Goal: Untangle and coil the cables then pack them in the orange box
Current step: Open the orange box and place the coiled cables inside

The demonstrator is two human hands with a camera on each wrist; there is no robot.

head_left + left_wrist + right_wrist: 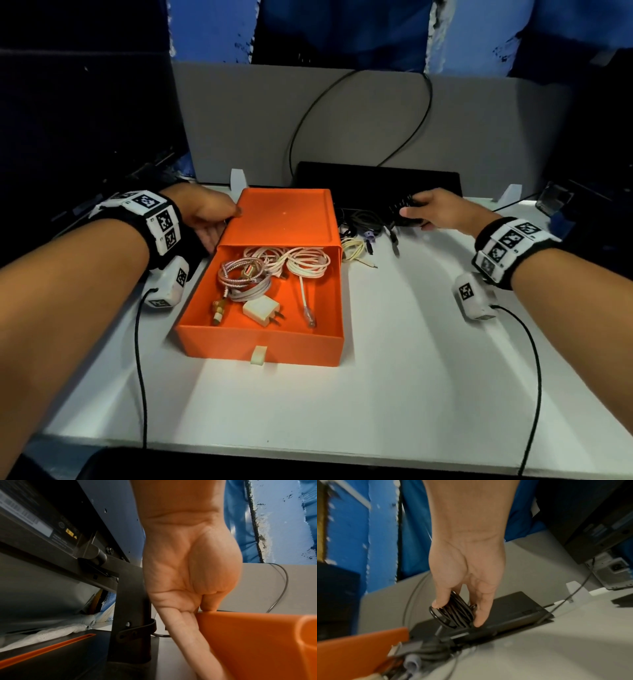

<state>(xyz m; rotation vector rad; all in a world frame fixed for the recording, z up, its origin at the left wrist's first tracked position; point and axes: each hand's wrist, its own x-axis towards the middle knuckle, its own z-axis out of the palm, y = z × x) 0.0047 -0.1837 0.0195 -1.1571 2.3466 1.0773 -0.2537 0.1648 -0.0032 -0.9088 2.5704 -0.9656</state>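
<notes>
The orange box (284,212) lies mid-table, its drawer (260,342) pulled out toward me. Inside are coiled white and pink cables (301,262), a braided cable (239,277) and a white plug (260,310). My left hand (219,226) rests on the box's left side (248,635), straight fingers (188,628) flat along the wall and the thumb on the top edge. My right hand (414,217) pinches a coiled black cable (455,611) between thumb and fingers, right of the box. A tangle of dark loose cables (366,226) and a cream cable (352,248) lie beside the box.
A flat black device (376,178) sits behind the cable pile under my right hand, with a black cord (298,130) looping up the grey partition (239,120). Dark monitors stand at the far left (85,120) and right. The white table (411,377) reaches to the front edge.
</notes>
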